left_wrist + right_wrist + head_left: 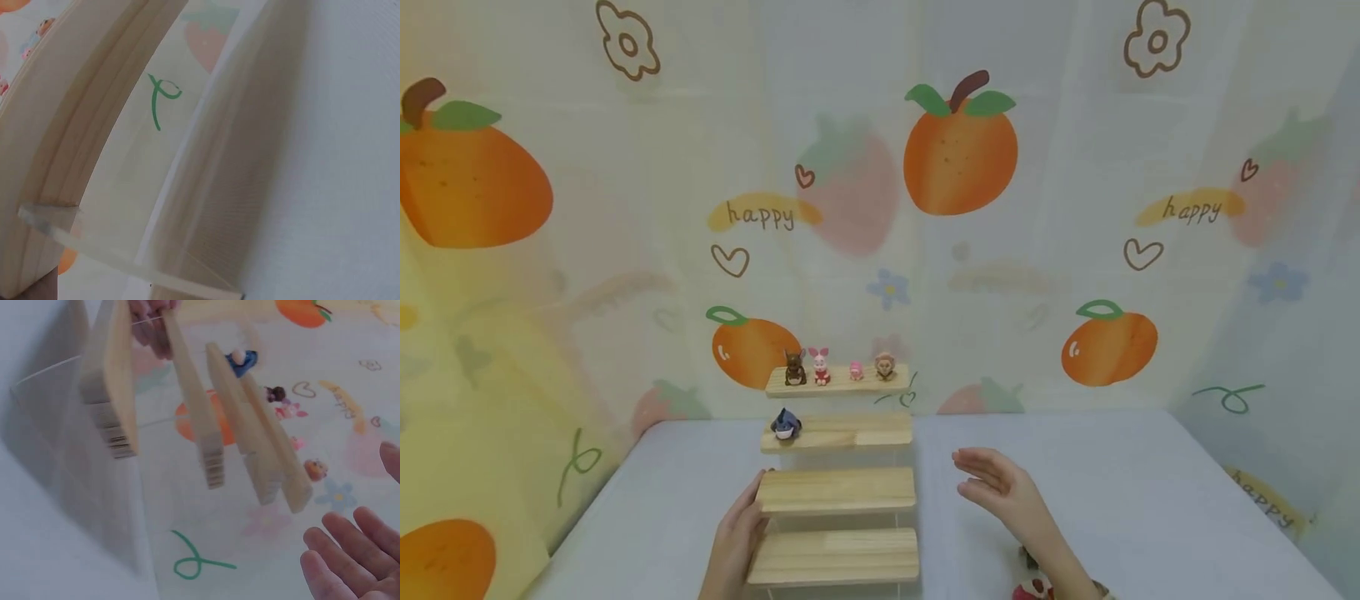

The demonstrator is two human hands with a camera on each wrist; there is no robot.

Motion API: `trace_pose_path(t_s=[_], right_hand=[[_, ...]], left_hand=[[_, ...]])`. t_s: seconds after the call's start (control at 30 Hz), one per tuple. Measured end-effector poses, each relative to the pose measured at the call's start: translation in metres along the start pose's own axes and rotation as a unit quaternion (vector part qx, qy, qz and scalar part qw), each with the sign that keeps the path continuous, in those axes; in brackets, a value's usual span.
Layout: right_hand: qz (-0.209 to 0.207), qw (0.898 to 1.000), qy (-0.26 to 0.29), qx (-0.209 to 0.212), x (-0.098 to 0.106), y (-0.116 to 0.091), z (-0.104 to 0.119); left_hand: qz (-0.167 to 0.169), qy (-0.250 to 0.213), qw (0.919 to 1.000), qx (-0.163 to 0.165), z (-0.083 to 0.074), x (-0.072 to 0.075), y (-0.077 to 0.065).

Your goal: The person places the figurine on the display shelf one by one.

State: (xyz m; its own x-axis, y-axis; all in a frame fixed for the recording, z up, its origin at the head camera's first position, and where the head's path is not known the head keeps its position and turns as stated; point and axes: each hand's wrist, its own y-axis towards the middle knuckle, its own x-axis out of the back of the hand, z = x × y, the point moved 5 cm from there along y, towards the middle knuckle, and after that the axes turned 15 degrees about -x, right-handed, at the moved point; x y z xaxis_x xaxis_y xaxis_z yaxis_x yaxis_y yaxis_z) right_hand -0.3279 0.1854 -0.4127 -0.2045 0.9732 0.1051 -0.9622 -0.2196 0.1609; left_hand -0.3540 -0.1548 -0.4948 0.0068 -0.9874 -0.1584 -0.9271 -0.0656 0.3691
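Observation:
A tiered wooden display shelf (837, 490) with clear side supports stands in the middle of the head view. My left hand (739, 533) grips its left side at the second tier from the front; in the right wrist view those fingers (150, 325) wrap the board's far end. To the right of the shelf, apart from it, my right hand (996, 486) hovers with loosely bent fingers and nothing in them. A blue donkey figurine (786, 425) sits at the left of the second-highest tier. Along the top tier stand a brown figurine (794, 369), a pink piglet figurine (820, 367), a tiny pink figurine (856, 372) and a tan-faced figurine (885, 367).
Under my right forearm, at the bottom of the head view, a red-and-white object (1032, 588) and a small dark one (1027, 558) lie partly hidden on the white table (1120, 492). Behind the table hangs a fruit-printed curtain (1037, 333).

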Motion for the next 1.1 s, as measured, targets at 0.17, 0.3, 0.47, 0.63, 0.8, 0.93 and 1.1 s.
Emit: trace_pose_path(t_s=[0.17, 0.3, 0.47, 0.63, 0.8, 0.93, 1.1], right_hand=[[0.008, 1.000, 0.013, 0.010, 0.004, 0.000, 0.000], [0.022, 1.000, 0.011, 0.010, 0.006, -0.001, -0.002], [0.013, 1.000, 0.003, 0.004, 0.012, -0.005, -0.003], [-0.010, 1.000, 0.004, -0.029, 0.014, -0.010, -0.009], [0.013, 0.998, -0.013, -0.060, 0.010, -0.015, -0.018], [0.004, 0.995, -0.021, -0.094, 0.018, -0.022, -0.026], [-0.002, 0.996, -0.030, -0.088, 0.025, -0.024, -0.028]], left_hand=[[0.000, 0.012, 0.9999, 0.006, 0.001, 0.004, -0.003], [0.001, 0.018, 0.9997, 0.014, 0.000, 0.004, -0.003], [0.000, 0.018, 0.9994, 0.029, -0.001, 0.002, -0.001], [0.009, 0.014, 0.9996, 0.023, -0.003, 0.007, -0.004], [0.013, 0.023, 0.9996, -0.011, -0.008, 0.015, -0.007], [0.018, 0.021, 0.9996, -0.007, -0.005, 0.011, -0.007], [0.018, 0.016, 0.9997, 0.008, 0.000, 0.004, -0.003]])
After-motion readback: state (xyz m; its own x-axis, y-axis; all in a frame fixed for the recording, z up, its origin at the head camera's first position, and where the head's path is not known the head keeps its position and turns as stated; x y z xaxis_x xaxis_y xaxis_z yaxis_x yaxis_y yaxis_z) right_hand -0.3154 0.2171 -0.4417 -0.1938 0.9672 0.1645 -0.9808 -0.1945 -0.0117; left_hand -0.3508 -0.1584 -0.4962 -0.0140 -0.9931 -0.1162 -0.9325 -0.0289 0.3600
